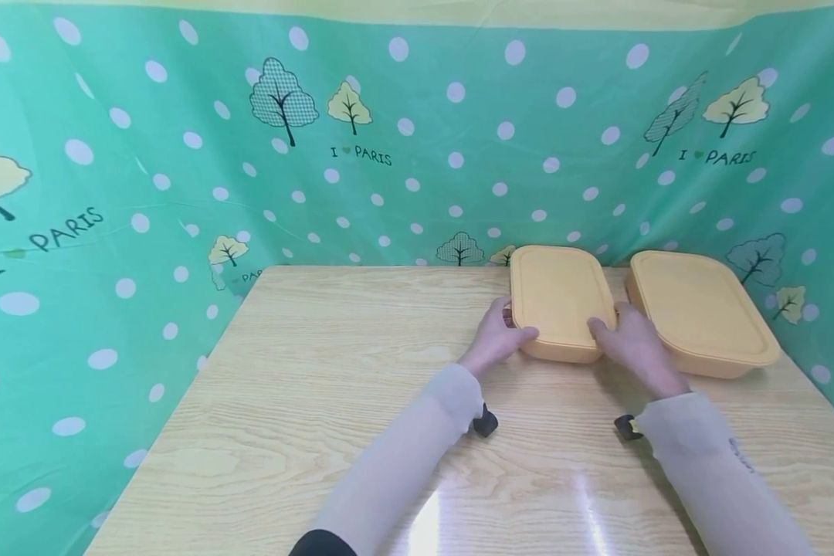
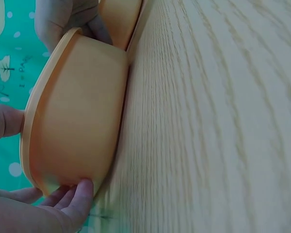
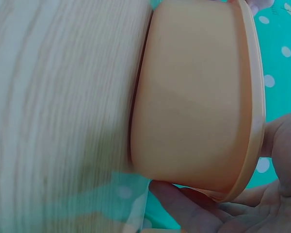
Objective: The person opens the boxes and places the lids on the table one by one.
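Head view: the fingers of your left hand (image 1: 495,340) and right hand (image 1: 632,346) clamp the narrower box (image 1: 559,292) near the table (image 1: 333,355)'s back edge; apparently positioning, the next move calling for even, level grip.

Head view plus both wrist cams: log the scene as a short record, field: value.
held: smaller lidded container, orange, in both hands
left hand: grips its left side, thumb at the top edge
right hand: grips its right side, thumb at the top edge
not held: larger lidded container, orange, to the right
surface: wood-grain tabletop
backdrop: green dotted cloth, printed trees and "PARIS"
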Tool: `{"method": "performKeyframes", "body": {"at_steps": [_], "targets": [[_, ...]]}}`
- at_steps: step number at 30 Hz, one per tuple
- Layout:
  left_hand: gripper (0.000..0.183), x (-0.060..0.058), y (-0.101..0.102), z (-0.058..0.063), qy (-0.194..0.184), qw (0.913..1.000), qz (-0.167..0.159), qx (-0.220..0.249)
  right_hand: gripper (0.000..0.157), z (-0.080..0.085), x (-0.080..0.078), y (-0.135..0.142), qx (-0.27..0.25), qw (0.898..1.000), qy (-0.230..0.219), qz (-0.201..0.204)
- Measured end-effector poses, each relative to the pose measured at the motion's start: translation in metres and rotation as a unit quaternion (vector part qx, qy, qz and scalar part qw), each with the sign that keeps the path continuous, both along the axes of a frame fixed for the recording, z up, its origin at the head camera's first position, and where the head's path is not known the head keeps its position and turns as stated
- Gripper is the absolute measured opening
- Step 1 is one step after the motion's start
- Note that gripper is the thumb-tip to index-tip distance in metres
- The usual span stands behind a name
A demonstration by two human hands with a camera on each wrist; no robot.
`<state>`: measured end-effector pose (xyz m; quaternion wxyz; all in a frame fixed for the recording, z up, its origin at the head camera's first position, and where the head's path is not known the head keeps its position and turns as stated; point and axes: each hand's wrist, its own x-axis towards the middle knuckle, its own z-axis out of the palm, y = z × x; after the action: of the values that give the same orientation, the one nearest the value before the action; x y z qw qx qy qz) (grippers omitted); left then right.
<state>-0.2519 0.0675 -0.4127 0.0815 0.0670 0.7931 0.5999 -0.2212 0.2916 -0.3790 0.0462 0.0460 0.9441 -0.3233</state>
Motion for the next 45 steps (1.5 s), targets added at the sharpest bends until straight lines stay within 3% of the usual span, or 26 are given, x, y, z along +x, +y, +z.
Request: {"method": "performKeyframes", "body": {"at_steps": [9,21,45], "targets": [[0.076,0.002,-0.006,-0.001,-0.019,0.9997,0.005,0.017,0.086,-0.002,0.003,-0.005,0.0,1.0,-0.004,0.003],[0.078,0.002,-0.018,-0.006,-0.014,0.9998,-0.001,0.014,0.087,-0.005,0.005,-0.013,-0.007,1.0,0.009,0.001],[0.077,0.003,-0.026,0.002,-0.01,0.9998,0.006,0.018,0.081,-0.004,0.002,-0.02,-0.01,0.999,0.035,0.004]]}}
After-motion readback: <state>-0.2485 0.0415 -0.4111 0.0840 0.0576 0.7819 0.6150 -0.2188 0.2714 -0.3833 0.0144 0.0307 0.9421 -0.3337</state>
